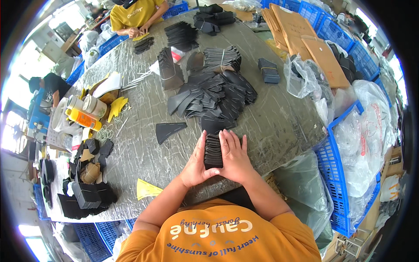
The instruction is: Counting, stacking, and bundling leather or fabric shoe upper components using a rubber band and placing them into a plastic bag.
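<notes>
At left, a yellow piece (147, 189) lies on the creased grey surface (139, 150). Near its edge before you, your left fingers (200, 147) and right fingers (229, 140) clamp a stack of black pieces (213, 150). Rightward, a blue crate (328, 168) holds clear bags (364, 142).

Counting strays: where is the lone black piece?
Head view: the lone black piece lies left of the left hand, below-left of the loose pile.

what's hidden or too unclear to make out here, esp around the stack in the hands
Outer sides of the black stack: head view, covered by the left hand and right hand.
Lowest pieces in the black pile: head view, hidden under those on top.
Far worker: head view, cut off by the top edge.
Yellow piece: head view, too small for its exact shape.
</notes>
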